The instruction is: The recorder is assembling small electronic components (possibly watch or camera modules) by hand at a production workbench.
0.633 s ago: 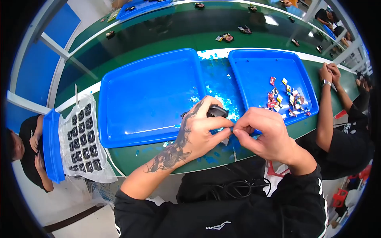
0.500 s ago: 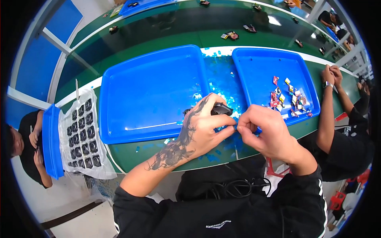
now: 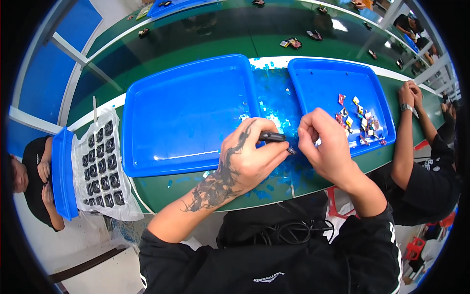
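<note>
My left hand (image 3: 242, 152), its forearm tattooed, is closed around a small black plastic device (image 3: 270, 136). One end of the device sticks out between thumb and fingers, and the palm hides the rest. Just to the right, my right hand (image 3: 325, 142) is closed with thumb and forefinger pinched together, apart from the device. Whatever the pinch may hold cannot be made out. Both hands are over the near part of the green bench, between a large blue tray (image 3: 188, 66) and a second blue tray (image 3: 338, 63).
Small red, yellow and white parts (image 3: 363, 120) lie in the right tray. Blue film scraps (image 3: 271, 93) litter the bench between the trays. A plastic-wrapped tray of round black parts (image 3: 100, 164) stands left. Beyond runs a green conveyor (image 3: 215, 39) carrying small assemblies. People sit at both sides.
My right hand has moved up and away from my left hand, opening a gap between them. The device has turned slightly in my left fingers. Assemblies on the conveyor have shifted right.
</note>
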Available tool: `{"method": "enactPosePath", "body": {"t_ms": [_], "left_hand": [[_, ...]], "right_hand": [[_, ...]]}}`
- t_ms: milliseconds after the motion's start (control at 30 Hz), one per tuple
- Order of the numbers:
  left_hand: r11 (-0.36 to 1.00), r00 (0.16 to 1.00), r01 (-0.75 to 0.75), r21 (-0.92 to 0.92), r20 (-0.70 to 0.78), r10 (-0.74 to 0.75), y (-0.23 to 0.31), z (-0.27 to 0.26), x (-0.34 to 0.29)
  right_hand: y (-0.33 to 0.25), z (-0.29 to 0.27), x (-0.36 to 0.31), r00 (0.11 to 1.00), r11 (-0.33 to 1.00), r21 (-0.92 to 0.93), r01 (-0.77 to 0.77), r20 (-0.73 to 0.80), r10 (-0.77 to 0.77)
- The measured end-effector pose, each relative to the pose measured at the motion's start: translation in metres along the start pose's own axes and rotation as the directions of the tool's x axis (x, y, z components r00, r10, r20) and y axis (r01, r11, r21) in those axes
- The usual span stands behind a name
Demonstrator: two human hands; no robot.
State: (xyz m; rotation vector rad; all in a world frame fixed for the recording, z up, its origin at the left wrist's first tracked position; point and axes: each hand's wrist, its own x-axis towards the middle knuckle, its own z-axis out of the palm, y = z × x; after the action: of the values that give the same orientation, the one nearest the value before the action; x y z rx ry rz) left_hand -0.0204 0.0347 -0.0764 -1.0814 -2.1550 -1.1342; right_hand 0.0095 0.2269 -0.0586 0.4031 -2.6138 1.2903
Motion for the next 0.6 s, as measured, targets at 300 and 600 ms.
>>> {"method": "enactPosePath", "body": {"t_ms": [300,600], "left_hand": [[0.818,0.868,0.494,-0.293,0.11,-0.485,0.003,-0.004,0.001],[0.595,0.827,0.545,-0.59,0.261,-0.498,0.003,-0.001,0.002]], "right_hand": [[-0.004,-0.003,0.007,0.993,0.982,-0.154,0.113,-0.018,-0.117],[-0.003,0.006,0.005,0.984,0.925,0.38,0.01,-0.169,0.059]]}}
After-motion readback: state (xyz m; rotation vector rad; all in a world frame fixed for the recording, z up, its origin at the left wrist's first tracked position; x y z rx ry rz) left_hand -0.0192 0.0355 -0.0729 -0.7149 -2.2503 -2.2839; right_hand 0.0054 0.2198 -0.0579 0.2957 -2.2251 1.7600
